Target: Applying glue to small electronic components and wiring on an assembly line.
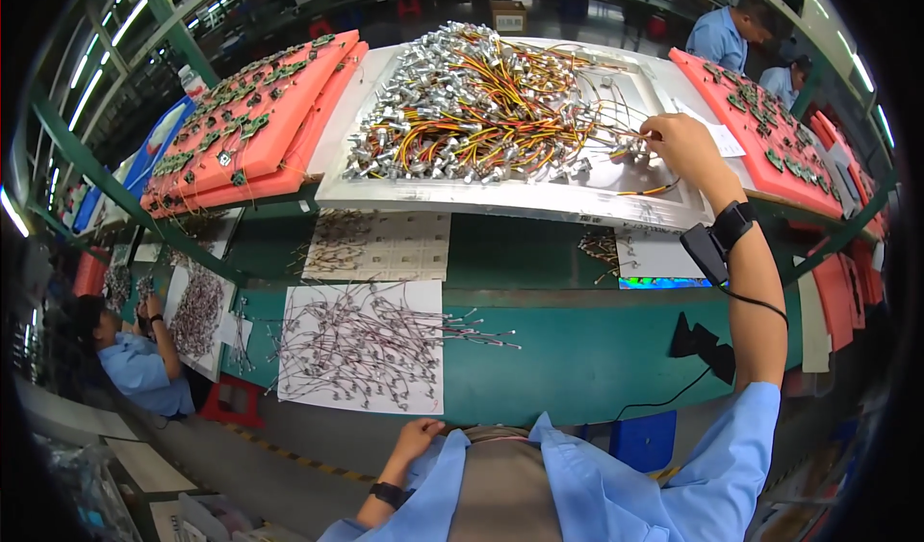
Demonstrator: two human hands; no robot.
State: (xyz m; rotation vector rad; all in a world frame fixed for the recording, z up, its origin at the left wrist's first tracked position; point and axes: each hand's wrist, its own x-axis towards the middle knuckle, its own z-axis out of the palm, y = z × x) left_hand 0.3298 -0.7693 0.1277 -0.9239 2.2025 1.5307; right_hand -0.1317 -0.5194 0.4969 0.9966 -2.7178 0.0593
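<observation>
My right hand reaches up to the right side of a silver-rimmed tray on the raised shelf. Its thumb and fingers are pinched together among thin wires; whatever they hold is too small to make out. A big heap of metal-ended parts with red, yellow and black wires fills the tray's left and middle. Down at the bench's near edge, my left hand is loosely curled, with nothing visible in it. Near it lies a white sheet covered with small parts on dark red wires.
Pink foam boards bearing green circuit boards flank the tray. Under the shelf sits a pale compartment tray. A black object with a cable rests on the green bench. Co-workers sit at left and far right.
</observation>
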